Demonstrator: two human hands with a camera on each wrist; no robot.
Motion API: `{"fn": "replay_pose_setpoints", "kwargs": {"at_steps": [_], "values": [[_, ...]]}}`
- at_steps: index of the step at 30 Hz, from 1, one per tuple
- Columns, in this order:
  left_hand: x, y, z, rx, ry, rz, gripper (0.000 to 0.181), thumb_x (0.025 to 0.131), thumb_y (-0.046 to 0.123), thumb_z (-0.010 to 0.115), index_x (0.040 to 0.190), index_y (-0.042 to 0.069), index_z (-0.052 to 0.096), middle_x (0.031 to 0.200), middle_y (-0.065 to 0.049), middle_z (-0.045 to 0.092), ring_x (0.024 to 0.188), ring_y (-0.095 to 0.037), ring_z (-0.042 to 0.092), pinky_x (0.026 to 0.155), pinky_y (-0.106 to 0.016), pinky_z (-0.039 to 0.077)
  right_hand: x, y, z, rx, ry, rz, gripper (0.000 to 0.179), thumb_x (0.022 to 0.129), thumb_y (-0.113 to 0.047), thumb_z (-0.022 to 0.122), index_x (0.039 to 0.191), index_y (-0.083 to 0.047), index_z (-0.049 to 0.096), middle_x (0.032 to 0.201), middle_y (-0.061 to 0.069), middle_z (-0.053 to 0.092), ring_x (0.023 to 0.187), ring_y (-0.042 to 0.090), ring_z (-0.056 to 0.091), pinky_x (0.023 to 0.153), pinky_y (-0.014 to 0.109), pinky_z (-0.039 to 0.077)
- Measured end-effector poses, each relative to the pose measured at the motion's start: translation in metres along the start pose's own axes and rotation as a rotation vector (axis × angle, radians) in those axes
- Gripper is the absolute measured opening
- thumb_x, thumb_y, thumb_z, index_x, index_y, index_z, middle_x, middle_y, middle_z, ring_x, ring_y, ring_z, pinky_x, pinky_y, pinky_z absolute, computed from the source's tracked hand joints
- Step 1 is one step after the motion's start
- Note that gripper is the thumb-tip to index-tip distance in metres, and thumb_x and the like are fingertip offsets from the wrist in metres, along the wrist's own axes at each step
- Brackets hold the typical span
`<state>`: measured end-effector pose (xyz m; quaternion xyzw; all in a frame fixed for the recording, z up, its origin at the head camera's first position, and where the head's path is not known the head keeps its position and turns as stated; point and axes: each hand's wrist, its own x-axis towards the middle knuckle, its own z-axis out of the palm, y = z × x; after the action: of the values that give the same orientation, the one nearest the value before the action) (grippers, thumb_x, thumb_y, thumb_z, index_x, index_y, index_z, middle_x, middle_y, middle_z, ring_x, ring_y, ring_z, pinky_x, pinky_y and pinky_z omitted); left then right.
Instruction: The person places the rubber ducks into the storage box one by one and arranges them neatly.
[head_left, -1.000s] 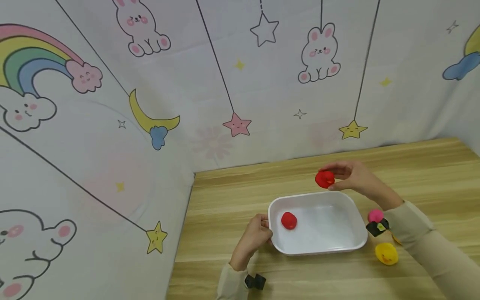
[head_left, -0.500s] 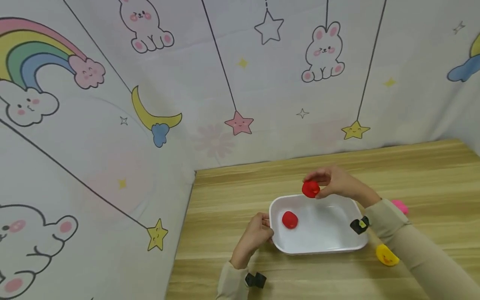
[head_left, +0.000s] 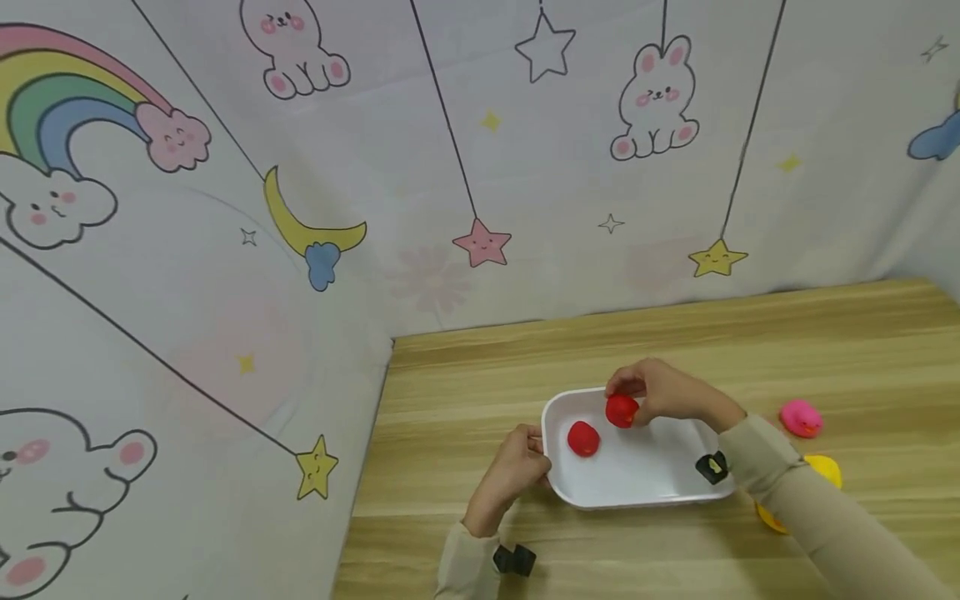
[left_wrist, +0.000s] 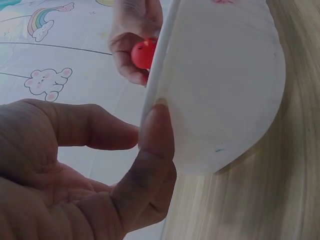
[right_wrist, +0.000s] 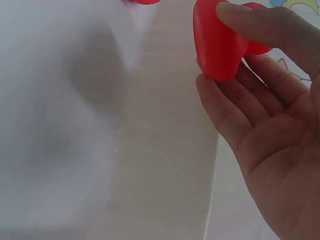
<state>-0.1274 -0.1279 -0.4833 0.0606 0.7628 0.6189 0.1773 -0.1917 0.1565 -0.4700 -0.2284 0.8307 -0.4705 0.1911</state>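
Note:
A white rectangular tub (head_left: 637, 502) stands on the wooden table. My left hand (head_left: 514, 463) pinches its left rim, thumb on one side and fingers on the other, as the left wrist view shows. Between the thumb and fingers of my right hand (head_left: 671, 393) is a red rubber duck (head_left: 621, 412), held over the tub near its back wall. The right wrist view shows the same red duck (right_wrist: 216, 42) gripped with the thumb on top and fingertips beneath. Another red duck (head_left: 582, 439) lies in the left part of the tub.
Right of the tub a pink duck (head_left: 801, 418) sits on the wooden table (head_left: 465, 375). Yellow ducks (head_left: 825, 468) lie in front of it, partly hidden by my right sleeve (head_left: 817, 500). A white curtain (head_left: 570, 183) with cartoon prints rises behind and to the left.
My right hand has carried the red duck left from beyond the tub's back right corner, then down into the space over the tub. The left hand stays at the rim.

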Motion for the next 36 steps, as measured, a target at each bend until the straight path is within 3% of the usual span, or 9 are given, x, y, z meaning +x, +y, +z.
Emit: {"fn": "replay_pose_setpoints", "kwargs": {"at_steps": [13,19,27,36], "values": [[-0.002,-0.002,0.001,0.003,-0.012,-0.007,0.045,0.071,-0.017,0.053,0.116,-0.018,0.048,0.089,-0.023,0.06,0.061,-0.018,0.056,0.051,-0.034,0.062,-0.004,0.007,0.013,-0.116,-0.032,-0.002,0.037,0.067,0.013,0.078,0.097,-0.006,0.069,0.094,0.0,0.066,0.088,0.021,0.06,0.073,0.027,0.059],[-0.001,-0.002,0.002,-0.02,-0.028,-0.012,0.049,0.071,-0.016,0.051,0.12,-0.018,0.046,0.09,-0.023,0.06,0.066,-0.021,0.059,0.05,-0.031,0.061,-0.003,0.009,0.014,-0.132,-0.032,0.017,0.037,0.068,0.01,0.08,0.097,-0.009,0.07,0.094,-0.001,0.066,0.089,0.021,0.06,0.076,0.028,0.059],[0.0,0.0,0.003,-0.013,-0.024,-0.009,0.048,0.072,-0.016,0.05,0.12,-0.021,0.045,0.092,-0.028,0.059,0.066,-0.021,0.058,0.05,-0.033,0.061,-0.001,0.019,0.022,-0.208,-0.059,-0.023,0.036,0.064,0.009,0.082,0.087,-0.012,0.065,0.082,-0.004,0.06,0.079,0.016,0.054,0.066,0.025,0.052],[0.001,-0.001,0.001,-0.023,-0.022,-0.004,0.048,0.072,-0.016,0.052,0.12,-0.019,0.045,0.091,-0.026,0.06,0.062,-0.018,0.057,0.05,-0.036,0.062,-0.002,0.018,0.023,-0.26,-0.051,-0.039,0.042,0.063,0.012,0.081,0.096,-0.009,0.065,0.087,-0.004,0.059,0.081,0.016,0.053,0.065,0.025,0.053]]}}
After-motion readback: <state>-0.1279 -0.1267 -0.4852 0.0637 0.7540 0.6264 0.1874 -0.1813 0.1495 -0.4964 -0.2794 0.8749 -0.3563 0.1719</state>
